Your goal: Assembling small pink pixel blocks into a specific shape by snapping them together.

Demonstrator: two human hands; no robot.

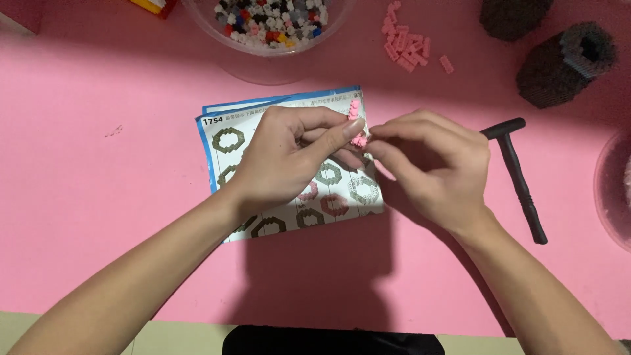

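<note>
My left hand (289, 154) and my right hand (434, 167) meet over a printed instruction sheet (220, 141) with ring diagrams, lying on the pink table. My left hand pinches a small strip of pink micro bricks (355, 113) between thumb and forefinger. The fingertips of my right hand press against the lower end of the same pink piece (359, 139). What lies inside my right palm is hidden.
A clear bowl (263, 56) of mixed coloured micro bricks stands at the top centre. Loose pink bricks (407, 45) lie to its right. Two dark brick-built tubes (565, 62) stand at the top right. A black T-shaped tool (519, 177) lies right of my hand. Another clear bowl (614, 190) sits at the right edge.
</note>
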